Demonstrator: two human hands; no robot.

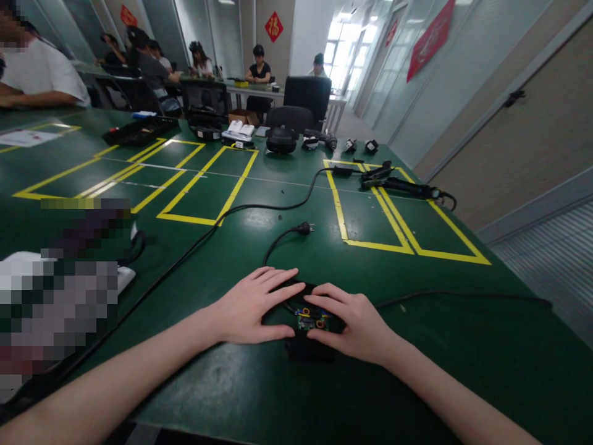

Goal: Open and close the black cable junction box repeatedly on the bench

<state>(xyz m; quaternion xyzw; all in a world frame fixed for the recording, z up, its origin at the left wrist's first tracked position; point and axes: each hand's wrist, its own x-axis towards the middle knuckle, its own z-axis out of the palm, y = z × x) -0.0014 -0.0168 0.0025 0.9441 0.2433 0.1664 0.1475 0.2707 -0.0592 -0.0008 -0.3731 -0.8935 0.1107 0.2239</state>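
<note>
Worktop near edge: left hand flat, unclenched, steadies black case; right hand brackets circuit board, clamp unclear.

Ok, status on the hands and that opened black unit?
Left hand flat on the black unit. Right hand brackets its exposed circuit board, grip unclear. Plug cord lies just beyond, unplugged; nothing blocking.

Black case, opened, flat on table near front edge; green circuit board exposed inside.
</note>
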